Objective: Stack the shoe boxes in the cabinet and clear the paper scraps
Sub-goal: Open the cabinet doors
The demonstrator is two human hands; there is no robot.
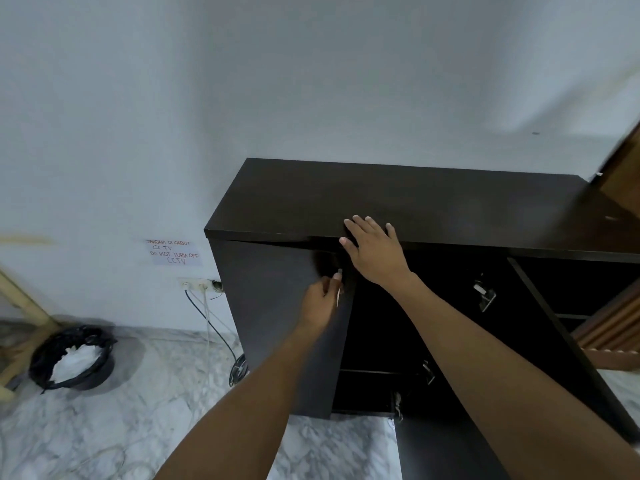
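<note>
1. Two grips are on the cabinet (433, 199); the left grip (320, 299) is pinched on the free edge of the left door (277, 323), by a thin pale handle (338, 291); the right grip (375, 252) lies flat on the cabinet's front lip, fingers straight and spread.
2. No shoe boxes show from where I stand; the cabinet's inside is dark, and I cannot tell what it holds.
3. White scraps (76, 360) sit in a black-lined bin (41, 358) on the floor, well apart to the left.
4. I'd judge the door a stiff, flat board, light to swing; its free edge is the place to take it; the flat grip above looks to be steadying the cabinet.
5. Boxes, I'd guess, will be light but easy to crush; take them by two opposite sides, low down; scraps are soft and almost weightless, best gathered in a loose fist.
</note>
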